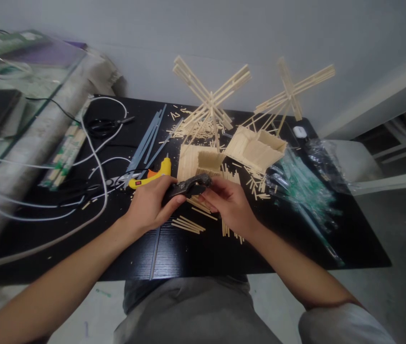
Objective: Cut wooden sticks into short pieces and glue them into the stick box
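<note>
Over the front middle of the table, a dark hand tool [192, 186] with curved, scooped edges spans my two hands; its exact kind is unclear. My left hand [148, 203] is closed on its left end, thumb along the near side. The fingers of my right hand [232, 203] pinch its right end. Just behind sits a model windmill [190, 162] built from thin wooden sticks, with crossed blades [212, 100] standing at its back. A yellow glue gun [152, 176] lies beyond my left hand. Loose wooden sticks [188, 224] lie below the tool.
A second stick windmill [256, 145] stands back right. Plastic bags with green print [306, 191] cover the right side. Blue-grey glue sticks [147, 136], scissors [104, 126] and a looping white cable [98, 162] occupy the left. Stick offcuts [203, 126] are scattered behind the nearer model.
</note>
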Demonstrator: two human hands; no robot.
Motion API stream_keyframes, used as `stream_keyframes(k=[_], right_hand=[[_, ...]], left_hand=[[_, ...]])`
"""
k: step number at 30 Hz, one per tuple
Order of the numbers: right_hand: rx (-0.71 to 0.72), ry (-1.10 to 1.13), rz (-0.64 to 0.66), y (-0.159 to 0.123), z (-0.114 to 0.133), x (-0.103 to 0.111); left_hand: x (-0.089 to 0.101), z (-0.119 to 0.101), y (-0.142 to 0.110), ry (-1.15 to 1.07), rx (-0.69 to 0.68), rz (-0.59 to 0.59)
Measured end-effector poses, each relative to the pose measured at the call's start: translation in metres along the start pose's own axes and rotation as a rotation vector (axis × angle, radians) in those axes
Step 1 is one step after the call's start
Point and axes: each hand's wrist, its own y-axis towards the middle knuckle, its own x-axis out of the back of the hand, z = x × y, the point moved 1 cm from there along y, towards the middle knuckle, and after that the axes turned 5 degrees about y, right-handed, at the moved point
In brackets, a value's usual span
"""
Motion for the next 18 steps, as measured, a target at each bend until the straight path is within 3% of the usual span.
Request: stream_keyframes(k=[18], right_hand=[[0.019,-0.04,0.025,0.0001,0.0002,0.0]], left_hand=[[0.0013,-0.0048,0.0036,-0.023,0.005,0.045]])
